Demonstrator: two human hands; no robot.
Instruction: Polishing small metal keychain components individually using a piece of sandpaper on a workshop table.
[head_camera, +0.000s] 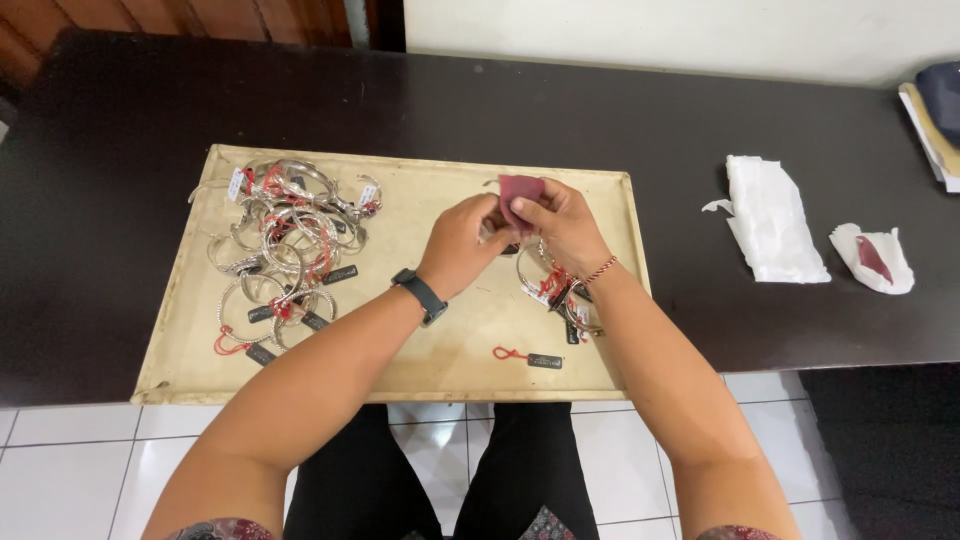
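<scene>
Upright: cloth (520, 190) w/ hands (both) (565, 222)

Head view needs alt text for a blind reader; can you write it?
Both hands, left hand and right hand, hold a dark red cloth above a beige tray. A pile of silver bracelets lies at the tray's left.

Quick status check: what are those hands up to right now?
Left hand and right hand pinch a maroon cloth over the tray. Bangle pile left. Nothing blocking.
</scene>
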